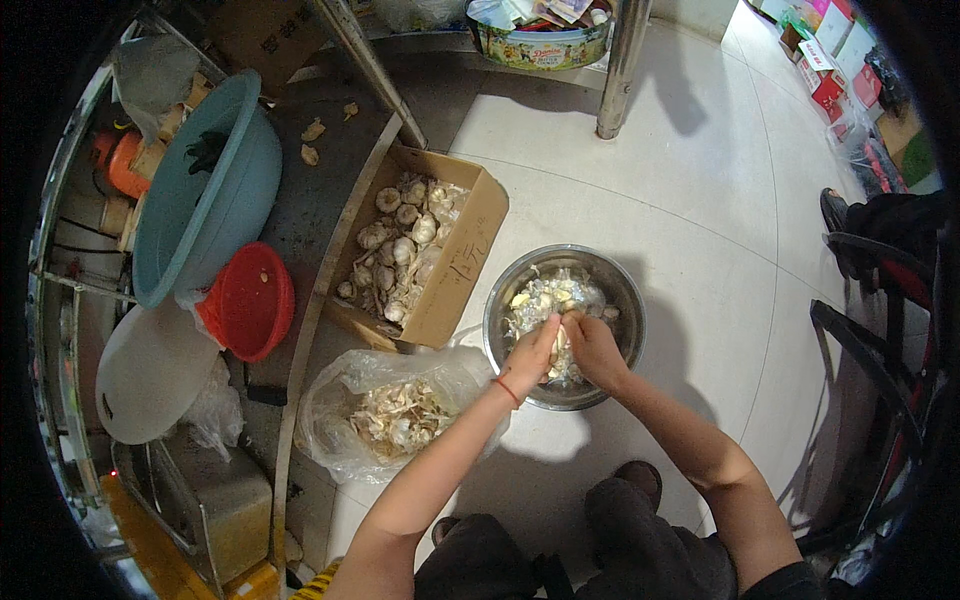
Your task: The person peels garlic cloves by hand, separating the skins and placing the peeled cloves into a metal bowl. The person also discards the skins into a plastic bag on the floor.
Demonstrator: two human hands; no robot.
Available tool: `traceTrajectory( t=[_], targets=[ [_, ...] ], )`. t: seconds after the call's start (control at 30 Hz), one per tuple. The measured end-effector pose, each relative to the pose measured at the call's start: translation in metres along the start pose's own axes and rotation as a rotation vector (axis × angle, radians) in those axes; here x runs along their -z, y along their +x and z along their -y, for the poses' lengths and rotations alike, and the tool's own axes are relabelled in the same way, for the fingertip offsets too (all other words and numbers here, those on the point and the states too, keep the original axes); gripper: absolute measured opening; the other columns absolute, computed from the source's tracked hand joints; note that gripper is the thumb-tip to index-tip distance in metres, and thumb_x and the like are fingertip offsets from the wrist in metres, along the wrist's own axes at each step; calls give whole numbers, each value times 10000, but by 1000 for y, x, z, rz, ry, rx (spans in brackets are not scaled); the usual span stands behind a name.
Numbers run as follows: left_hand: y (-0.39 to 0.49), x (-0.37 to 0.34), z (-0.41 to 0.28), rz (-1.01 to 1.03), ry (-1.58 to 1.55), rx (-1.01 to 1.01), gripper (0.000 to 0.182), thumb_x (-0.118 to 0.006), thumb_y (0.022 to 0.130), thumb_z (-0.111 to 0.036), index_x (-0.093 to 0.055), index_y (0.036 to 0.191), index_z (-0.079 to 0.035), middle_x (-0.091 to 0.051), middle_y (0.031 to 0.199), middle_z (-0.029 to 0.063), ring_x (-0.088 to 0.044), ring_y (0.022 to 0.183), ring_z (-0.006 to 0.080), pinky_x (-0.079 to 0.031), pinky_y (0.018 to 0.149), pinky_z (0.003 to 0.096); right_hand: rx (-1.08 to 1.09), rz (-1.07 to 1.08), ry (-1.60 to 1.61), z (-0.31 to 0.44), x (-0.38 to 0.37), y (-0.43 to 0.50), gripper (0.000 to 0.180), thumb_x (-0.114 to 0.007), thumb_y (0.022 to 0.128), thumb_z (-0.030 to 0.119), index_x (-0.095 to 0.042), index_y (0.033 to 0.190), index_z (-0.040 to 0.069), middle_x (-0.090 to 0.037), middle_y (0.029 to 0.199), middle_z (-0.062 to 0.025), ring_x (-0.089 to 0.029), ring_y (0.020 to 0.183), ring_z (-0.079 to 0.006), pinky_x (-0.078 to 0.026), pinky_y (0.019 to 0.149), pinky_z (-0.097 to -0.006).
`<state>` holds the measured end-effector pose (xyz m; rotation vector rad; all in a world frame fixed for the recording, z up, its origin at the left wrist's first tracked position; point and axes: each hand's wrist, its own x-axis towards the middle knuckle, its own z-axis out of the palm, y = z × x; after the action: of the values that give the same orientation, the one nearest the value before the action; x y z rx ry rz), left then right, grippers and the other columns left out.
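A round stainless steel bowl [639, 300] on the tiled floor holds garlic cloves [551, 296] and a shiny clear plastic-like mass or water. Over it, my left hand [534, 351], with a red cord at the wrist, meets my right hand [592, 346] fingertip to fingertip. Between them a pale garlic clove [559, 341] shows, held by my left hand; the fingertips of the right are partly hidden. Up and left of the bowl stands a cardboard box [457, 277] of whole garlic bulbs [403, 251]. Below the box lies an open clear plastic bag [337, 375] with garlic skins [397, 420].
At left are a blue-green basin [255, 172], a red plastic basket [281, 300], a white round board [150, 375] and a metal container [240, 510]. Metal table legs [619, 82] stand ahead, a cookie tin [540, 49] between them. A black-framed chair [862, 352] is at right, near a person's foot [832, 210].
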<state>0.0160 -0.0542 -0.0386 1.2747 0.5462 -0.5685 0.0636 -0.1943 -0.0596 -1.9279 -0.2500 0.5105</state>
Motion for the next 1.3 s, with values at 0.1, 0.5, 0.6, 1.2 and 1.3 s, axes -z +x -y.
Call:
traceTrajectory(
  t=[0.1,0.5,0.6,1.2,1.3],
  targets=[
    [-1,2,0,16,-67,-24,494,-396,964,-587,-551,890,-123,-433,617,-40,-349,462,55,-282,418,216,-4,-30,62,3,2,-1,313,-461,981,225,-610,936,-46,-625,738,-172,-590,629,-213,-475,639,-377],
    [6,-5,12,-58,-134,-204,502,-297,1016,-517,-537,1062,-78,-528,691,27,-436,464,82,-386,415,225,18,56,47,18,5,1,315,-539,967,308,-557,930,-5,-620,744,-100,-610,683,-168,-492,609,-331],
    [8,-3,20,-97,-149,-248,497,-277,1022,-505,-539,973,-86,-508,645,19,-437,451,89,-378,408,233,36,58,5,25,-7,-3,284,-519,976,277,-525,980,-7,-625,756,-121,-638,702,-216,-500,630,-357],
    [2,-18,-1,-299,29,-290,478,-344,1021,-421,-530,853,-14,-511,608,46,-471,434,110,-367,389,261,47,-50,124,27,-6,-2,251,-422,986,202,-534,941,-18,-604,769,-155,-607,692,-254,-472,660,-380],
    [5,-11,7,-201,10,-276,471,-334,1019,-410,-508,837,-12,-494,588,44,-465,423,120,-362,379,270,126,-67,-27,26,-6,-3,293,-425,992,238,-528,917,-26,-611,768,-215,-619,675,-350,-466,666,-430]
  ],
)
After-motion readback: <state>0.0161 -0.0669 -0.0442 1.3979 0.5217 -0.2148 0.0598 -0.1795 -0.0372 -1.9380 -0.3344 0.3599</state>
